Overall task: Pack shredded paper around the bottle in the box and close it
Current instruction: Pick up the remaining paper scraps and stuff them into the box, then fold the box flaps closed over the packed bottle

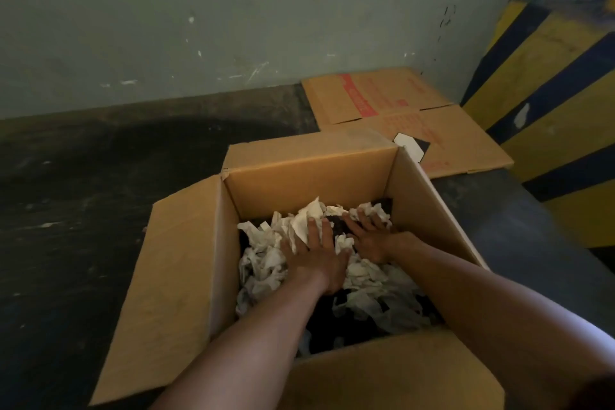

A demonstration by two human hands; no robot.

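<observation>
Open cardboard box (213, 276) on a dark floor (83, 210), all four flaps folded out: left flap spread wide, far flap tipped back, right flap angled up, near flap lying toward the camera. Inside, a loose heap of white shredded paper (266, 263) over something dark; heap thickest along the left and far sides, thinner strips toward the near right. Dark patches between the scraps at centre and at the near edge. Bottle not to be made out; perhaps one of those dark shapes, cannot tell. Both forearms reaching down into the box from the near side. Left hand (316, 253) palm down on the paper near the middle of the box, fingers (312, 230) straight and slightly spread, pressing flat, clamped on nothing. Right hand (369, 240) just beside it, toward the far right corner, also palm down, fingers laid apart over paper and a dark gap, tips partly buried among the scraps; no grip seen there either. Hands close together, thumbs nearly meeting over a dark patch. Behind the box, touching or just beyond its far right corner, a flattened carton (399, 110) with red print lying on the floor against a pale green scuffed wall (199, 27). Small black-and-white scrap (411, 145) on that carton beside the box's right flap. To the right, a yellow-and-black striped kerb (549, 93) running up to the wall.
</observation>
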